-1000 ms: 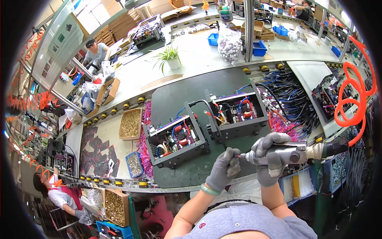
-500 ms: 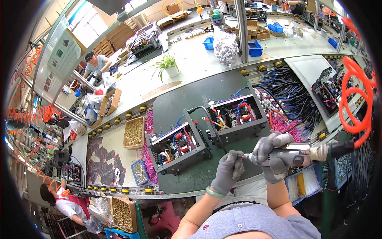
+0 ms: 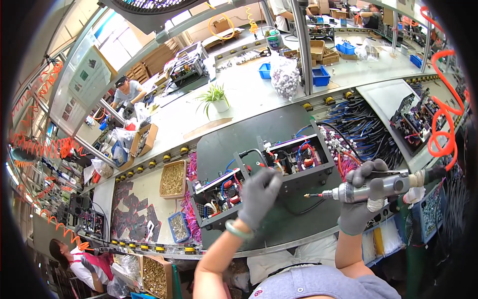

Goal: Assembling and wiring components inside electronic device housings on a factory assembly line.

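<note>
- Your screwdriver (image 3: pixel 368 188) lies level, tip pointing left toward the open box (image 3: pixel 294 162), just right of it.
- Your right hand (image 3: pixel 366 199) grips its body.
- Your left hand (image 3: pixel 259 197) hovers before the box, fingers loosely curled, holding nothing.

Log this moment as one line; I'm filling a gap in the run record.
left hand: open, above open chassis | right hand: gripping electric screwdriver, bit pointing left | surface: dark mat
</note>
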{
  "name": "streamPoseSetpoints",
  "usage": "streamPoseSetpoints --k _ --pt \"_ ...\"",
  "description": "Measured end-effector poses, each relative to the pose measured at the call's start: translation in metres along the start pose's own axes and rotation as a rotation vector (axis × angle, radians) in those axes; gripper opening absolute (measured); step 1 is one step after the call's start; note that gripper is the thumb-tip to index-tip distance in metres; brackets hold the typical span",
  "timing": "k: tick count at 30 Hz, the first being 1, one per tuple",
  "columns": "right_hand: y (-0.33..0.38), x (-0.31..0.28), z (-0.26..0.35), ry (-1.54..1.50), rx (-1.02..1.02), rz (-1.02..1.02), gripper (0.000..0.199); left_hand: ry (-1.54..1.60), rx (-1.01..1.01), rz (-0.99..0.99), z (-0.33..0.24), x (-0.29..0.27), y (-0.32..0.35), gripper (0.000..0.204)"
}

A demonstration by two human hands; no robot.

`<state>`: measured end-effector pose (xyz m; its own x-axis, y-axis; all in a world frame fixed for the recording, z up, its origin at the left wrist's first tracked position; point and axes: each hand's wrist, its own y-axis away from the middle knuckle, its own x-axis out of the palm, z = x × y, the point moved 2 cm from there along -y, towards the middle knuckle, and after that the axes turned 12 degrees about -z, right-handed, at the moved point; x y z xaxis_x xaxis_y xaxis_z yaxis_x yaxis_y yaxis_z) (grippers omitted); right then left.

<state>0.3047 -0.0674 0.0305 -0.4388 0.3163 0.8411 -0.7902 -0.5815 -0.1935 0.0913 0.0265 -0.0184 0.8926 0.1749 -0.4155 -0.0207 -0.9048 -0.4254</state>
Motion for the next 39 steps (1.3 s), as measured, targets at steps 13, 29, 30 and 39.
streamPoseSetpoints --k 13,29,30,39 --pt "0.001 -0.011 0.013 0.082 0.039 0.071 0.046 -0.515 0.253 0.518 0.012 0.042 -0.118 0.021" --pt "0.009 -0.009 -0.017 0.083 0.212 0.118 0.043 -1.041 0.481 0.483 0.015 0.062 -0.090 0.027" --pt "0.008 -0.010 -0.019 0.080 0.222 0.124 0.043 -0.939 0.559 0.388 0.019 0.054 -0.089 0.031" --pt "-0.023 0.013 -0.034 0.057 0.142 0.159 0.037 -0.951 0.445 0.825 0.012 0.035 -0.107 0.028"
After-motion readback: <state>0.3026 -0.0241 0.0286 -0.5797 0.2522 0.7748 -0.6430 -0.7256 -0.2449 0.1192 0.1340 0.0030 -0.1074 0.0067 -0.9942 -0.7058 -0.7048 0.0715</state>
